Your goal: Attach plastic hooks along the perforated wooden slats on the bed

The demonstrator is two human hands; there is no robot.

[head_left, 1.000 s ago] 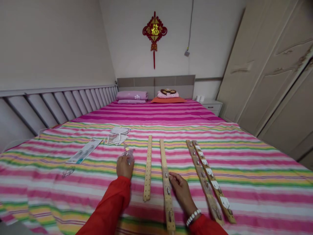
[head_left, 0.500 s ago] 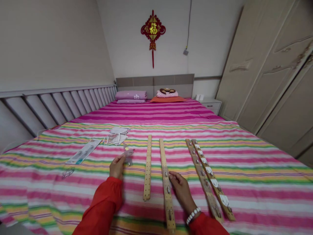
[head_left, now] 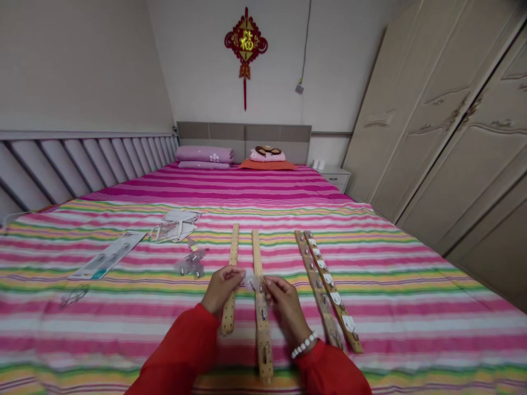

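Note:
A small clear adhesive hook (head_left: 249, 280) is pinched in my left hand (head_left: 222, 286), just left of a perforated wooden strip (head_left: 262, 329). On that strip sit several metal hooks on clear pads, the lower part carrying most of them. My right hand (head_left: 285, 300) has its fingers closed at the strip's right edge, level with the upper hook; the exact contact is partly hidden. Under my left fingers lies a bare perforated wooden strip (head_left: 229, 315). Farther left is a small pile of clear hooks (head_left: 192, 262).
To the right lie a strip with metal hooks (head_left: 324, 300) and another with white hooks (head_left: 338, 304). Leftward are a flat clear package (head_left: 107, 255), empty-looking wrappers (head_left: 176, 225) and a tangle of thin wire or plastic (head_left: 74, 295). All rest on a striped bedspread (head_left: 135, 329).
My left hand has moved right from the clear hook pile to the middle strip, bringing a clear hook. My right hand stays beside the strip. The view has turned slightly right.

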